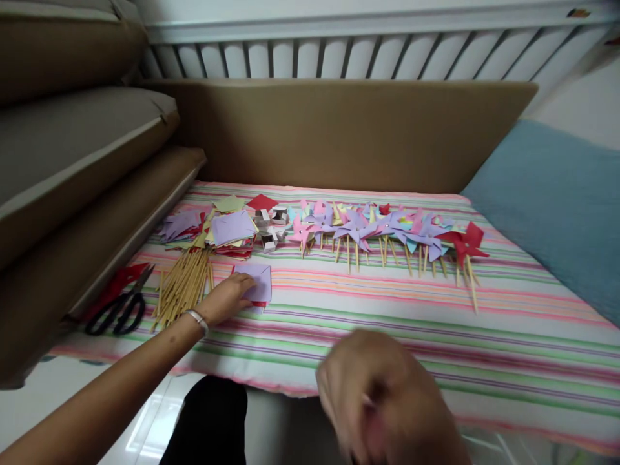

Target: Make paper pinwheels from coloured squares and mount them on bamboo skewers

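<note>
My left hand (231,297) rests over the left side of a purple paper square (261,282), its fingers bent and closed on it. Red paper (261,303) peeks out beneath that square. Close to the camera, my right hand (380,397) is curled and smeared by motion above the front edge of the cloth. Something small and pale may be between its fingers, but I cannot make it out. Just left of my left hand lies a bundle of thin wooden sticks (183,284). Behind it sits a stack of paper squares (233,229) with a purple one on top.
Black-handled scissors (119,310) lie at the left beside something red (116,287). Several small clear boxes (271,226) stand near a row of paper pinwheels (357,227) on sticks. Cushions (92,135) rise at left; a brown board (339,135) stands behind the striped cloth (310,323).
</note>
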The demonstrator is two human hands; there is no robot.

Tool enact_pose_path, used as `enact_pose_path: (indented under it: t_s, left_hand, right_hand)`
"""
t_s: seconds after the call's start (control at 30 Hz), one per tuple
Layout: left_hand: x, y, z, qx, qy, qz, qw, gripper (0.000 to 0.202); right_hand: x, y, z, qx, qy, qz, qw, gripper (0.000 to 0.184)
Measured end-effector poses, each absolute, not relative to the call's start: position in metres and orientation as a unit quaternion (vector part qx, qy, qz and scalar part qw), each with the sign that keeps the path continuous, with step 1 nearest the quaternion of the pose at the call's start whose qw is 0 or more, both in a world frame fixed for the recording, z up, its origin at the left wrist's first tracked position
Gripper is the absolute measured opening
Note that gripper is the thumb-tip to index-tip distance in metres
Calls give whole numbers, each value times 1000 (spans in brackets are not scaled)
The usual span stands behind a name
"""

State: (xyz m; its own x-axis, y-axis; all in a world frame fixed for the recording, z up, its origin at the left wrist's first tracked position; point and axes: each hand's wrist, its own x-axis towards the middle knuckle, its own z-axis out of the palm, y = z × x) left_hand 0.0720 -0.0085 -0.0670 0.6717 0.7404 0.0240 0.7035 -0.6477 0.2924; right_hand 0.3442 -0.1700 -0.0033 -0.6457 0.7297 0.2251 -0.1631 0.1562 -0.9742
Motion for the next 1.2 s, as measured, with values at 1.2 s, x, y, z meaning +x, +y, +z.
enact_pose_path:
  t_s: [1.2]
  left_hand:
    - [175,-27,7,374,426,526,634,18]
  right_hand:
    - [322,-78,-36,-435,-254,621,600,43]
